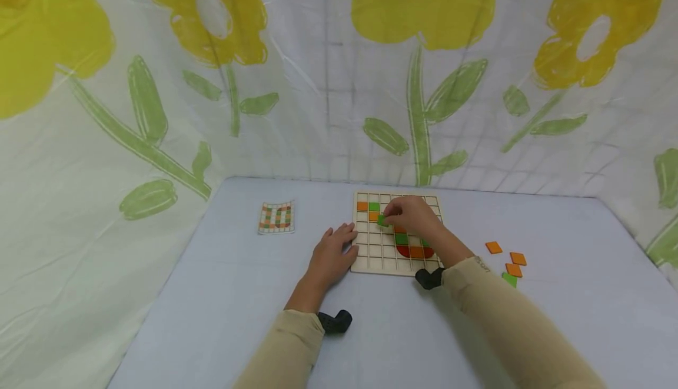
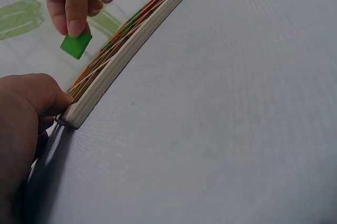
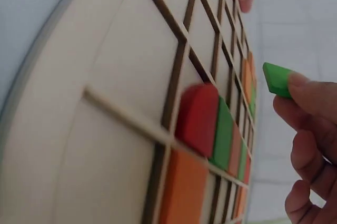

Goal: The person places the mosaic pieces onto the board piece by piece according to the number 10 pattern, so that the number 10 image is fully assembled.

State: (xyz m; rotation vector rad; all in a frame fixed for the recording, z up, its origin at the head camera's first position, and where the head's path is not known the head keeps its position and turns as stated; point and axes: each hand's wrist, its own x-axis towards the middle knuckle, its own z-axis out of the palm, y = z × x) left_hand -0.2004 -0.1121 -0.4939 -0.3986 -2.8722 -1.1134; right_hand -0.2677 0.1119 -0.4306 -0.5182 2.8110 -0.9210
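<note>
My right hand (image 1: 415,217) pinches a green square tile (image 3: 277,79) between thumb and fingertips, close above the wooden grid board (image 1: 368,264). In the left wrist view the green tile (image 2: 77,45) hangs tilted over the board's far part. My left hand (image 1: 331,255) rests at the board's left edge, fingers spread and touching its rim. Orange and green tiles sit in cells at the upper left of the grid, including an orange tile (image 1: 362,206). A red rounded piece (image 3: 198,120) and several green and orange tiles fill cells lower right, partly hidden by my right arm.
A small pattern card (image 1: 276,218) with a coloured grid lies left of the board. Loose orange tiles (image 1: 494,248) and a green tile (image 1: 509,279) lie to the right. Behind the table (image 1: 212,295) hangs a flowered curtain (image 1: 307,71).
</note>
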